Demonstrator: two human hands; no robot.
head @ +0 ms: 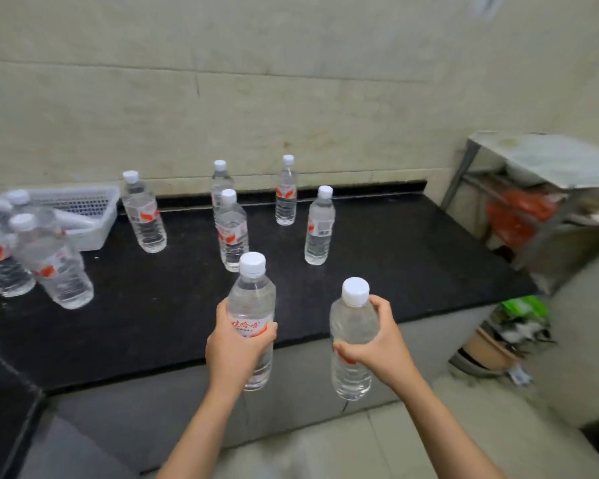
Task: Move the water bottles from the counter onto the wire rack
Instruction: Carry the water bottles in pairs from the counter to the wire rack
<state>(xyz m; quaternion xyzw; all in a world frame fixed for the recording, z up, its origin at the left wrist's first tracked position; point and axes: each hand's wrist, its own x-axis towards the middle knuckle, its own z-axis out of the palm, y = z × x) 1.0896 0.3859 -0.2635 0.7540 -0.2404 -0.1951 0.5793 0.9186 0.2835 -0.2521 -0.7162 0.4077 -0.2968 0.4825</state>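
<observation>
The left hand (236, 347) is wrapped round a water bottle (253, 305) at its red-and-white label, with fingers and thumb curled tight on the plastic. The right hand (377, 344) grips a second bottle (351, 326) round its middle in the same closed hold. Both bottles are upright with white caps on top, and are held side by side over the front edge of the black counter (412, 257) — their bases show against the grey face below it.

Beyond the hands, five more bottles (320, 229) stand upright on the counter: one toward the left, two close together in the middle (one behind the other), and two toward the right. At the far left a cluster of bottles (52, 264), blurred, stands just in front of a white plastic basket (87, 216); at least three caps can be made out.

The metal rack (533, 188) stands at the right, past the counter's end and well apart from both hands. It is blurred too — something orange (519, 216) lies on a lower shelf.
</observation>
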